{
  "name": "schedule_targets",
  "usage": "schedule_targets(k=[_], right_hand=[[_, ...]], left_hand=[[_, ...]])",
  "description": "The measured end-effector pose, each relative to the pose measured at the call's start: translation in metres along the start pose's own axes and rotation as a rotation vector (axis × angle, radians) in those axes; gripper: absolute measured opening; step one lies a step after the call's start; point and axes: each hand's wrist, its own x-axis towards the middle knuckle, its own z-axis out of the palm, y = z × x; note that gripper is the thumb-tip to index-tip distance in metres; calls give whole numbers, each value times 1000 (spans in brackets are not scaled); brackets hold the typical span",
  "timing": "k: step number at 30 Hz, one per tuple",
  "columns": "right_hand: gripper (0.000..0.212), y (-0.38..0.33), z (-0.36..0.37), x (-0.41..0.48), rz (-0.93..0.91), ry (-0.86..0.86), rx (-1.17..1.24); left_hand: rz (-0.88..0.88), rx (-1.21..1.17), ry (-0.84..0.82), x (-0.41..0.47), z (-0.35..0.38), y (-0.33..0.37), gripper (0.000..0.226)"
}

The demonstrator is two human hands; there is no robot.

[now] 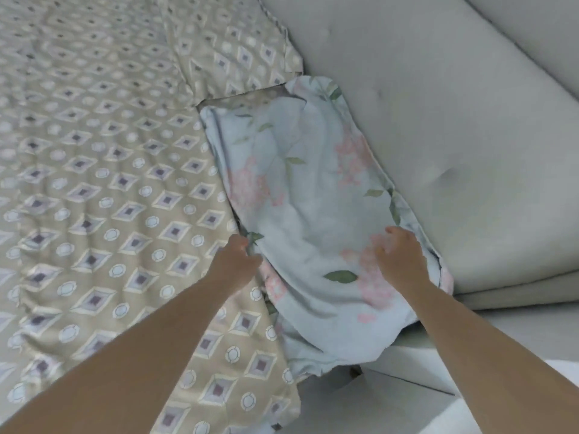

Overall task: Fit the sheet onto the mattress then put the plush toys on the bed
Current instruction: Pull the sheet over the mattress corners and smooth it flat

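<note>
1. While the beige diamond-patterned quilted cover [94,183] lies spread over the mattress, I read this as the sheet-fitting step, at the head-end corner beside the pale grey padded headboard [454,136].
2. The light blue floral cotton sheet [307,189] lies bunched along that edge, its end drooping off the corner.
3. My left hand [239,260] pinches its near edge; my right hand [399,256] presses curled fingers on top, grip unclear.
4. Next, I judge: tuck the sheet under. No plush toys in view.
</note>
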Motion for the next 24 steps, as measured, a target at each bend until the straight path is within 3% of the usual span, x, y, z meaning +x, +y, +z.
schedule_targets(k=[3,6,9,13,15,17,18,21,24], right_hand=[[57,-5,8,51,65,-48,56],[73,-7,23,95,179,-79,72],[68,-6,38,121,242,-31,24],[33,-18,28,138,191,-33,55],[24,-30,12,134,117,195,221],[30,-42,-7,120,54,462,391],[30,-43,-13,117,32,562,442],[23,-33,-6,114,94,570,428],[15,-25,14,121,96,469,237]], left_hand=[[-84,-282,-5,54,13,30,85],[-213,-532,11,99,19,41,93],[-251,-569,74,130,23,46,108],[-113,-568,-68,141,26,62,62],[64,-499,-12,133,26,78,49],[204,-517,131,117,23,87,14],[240,-550,166,112,22,89,9],[174,-523,132,110,25,77,5],[-157,-506,28,138,25,62,55]])
